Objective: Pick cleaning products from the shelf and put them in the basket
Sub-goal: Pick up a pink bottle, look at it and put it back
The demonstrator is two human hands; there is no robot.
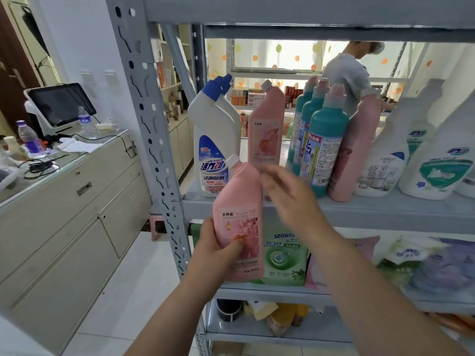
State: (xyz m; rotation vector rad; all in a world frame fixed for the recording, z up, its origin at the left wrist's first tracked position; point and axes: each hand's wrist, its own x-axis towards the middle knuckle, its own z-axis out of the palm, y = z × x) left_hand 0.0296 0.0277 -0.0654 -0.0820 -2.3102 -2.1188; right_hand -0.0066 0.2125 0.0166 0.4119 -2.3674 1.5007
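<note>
I count three pink bottles (239, 222), one held and two standing on the shelf (385, 209). Also on it are two white bottles with blue caps (213, 140), three teal bottles (325, 140) and at least two white spray bottles (390, 160). One green pouch (282, 258) sits a shelf lower. Two water bottles (28, 137) stand on the table (102, 150).

Pink bottle (239, 222), white cap, tilted, held

Pink bottle (240, 222): smooth matt plastic, glossy printed label. Behind it, shelf (359, 209): grey painted metal, matt, perforated upright.
</note>
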